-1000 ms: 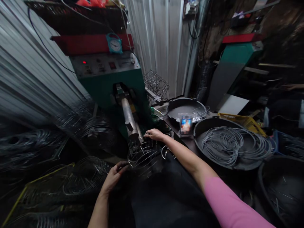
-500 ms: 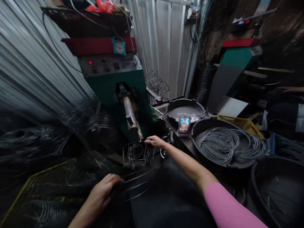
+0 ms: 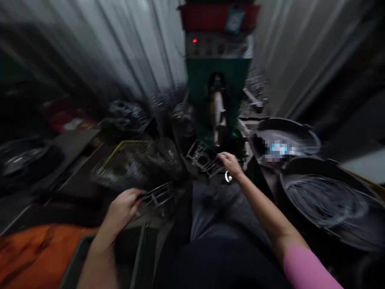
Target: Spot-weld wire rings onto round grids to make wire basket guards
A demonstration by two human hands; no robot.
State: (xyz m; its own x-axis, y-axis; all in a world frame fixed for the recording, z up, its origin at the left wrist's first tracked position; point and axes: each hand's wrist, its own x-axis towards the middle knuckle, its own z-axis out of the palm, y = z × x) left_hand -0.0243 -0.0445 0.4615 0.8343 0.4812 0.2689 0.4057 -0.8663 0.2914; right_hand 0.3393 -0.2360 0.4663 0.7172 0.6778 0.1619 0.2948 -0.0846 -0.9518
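Observation:
My left hand (image 3: 124, 206) is closed around one end of a small wire frame (image 3: 160, 196), which sticks out to the right above the floor. Fingers of my right hand (image 3: 230, 163) are pinched on another wire frame (image 3: 203, 157), just below the rod-like arm (image 3: 218, 108) of a green machine (image 3: 198, 76). That frame has a round wire ring in its middle. Motion blur hides the fingertips and the finer wires.
A yellow-rimmed crate (image 3: 112, 154) with wire parts stands at left. Below it are a dark green bin (image 3: 140, 251) and orange cloth (image 3: 45, 249). To the right, one round pan (image 3: 288, 124) sits behind another pan (image 3: 303, 160) filled with wire rings.
The view has swung left, bringing the orange cloth and green bin into sight. My left hand has moved out over the bin with its wire frame. My right hand stays at the machine's front.

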